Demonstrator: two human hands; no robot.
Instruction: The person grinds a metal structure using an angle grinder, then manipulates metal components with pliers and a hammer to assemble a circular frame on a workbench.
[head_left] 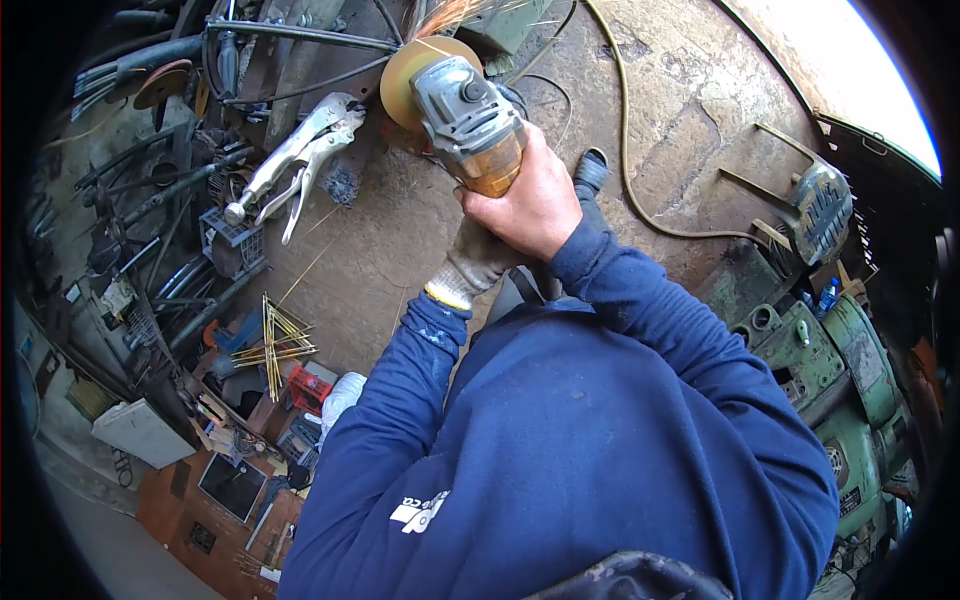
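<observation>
Both my hands close round an angle grinder with a grey head and an orange-yellow body. My bare right hand wraps over its body from the right. Below and to the left, my left hand, in a light knit glove, grips the rear part; its fingers are mostly hidden under the right hand. The yellowish disc looks blurred, and orange sparks spray at its far edge. There the disc meets metal that I cannot make out clearly. Left of the disc, locking pliers hang on a dark metal piece.
Thin metal rods form a frame at the far left. Scrap metal and a bundle of yellow rods lie along the left side. A hose curves over the floor. At the right stand a metal stool and a green machine.
</observation>
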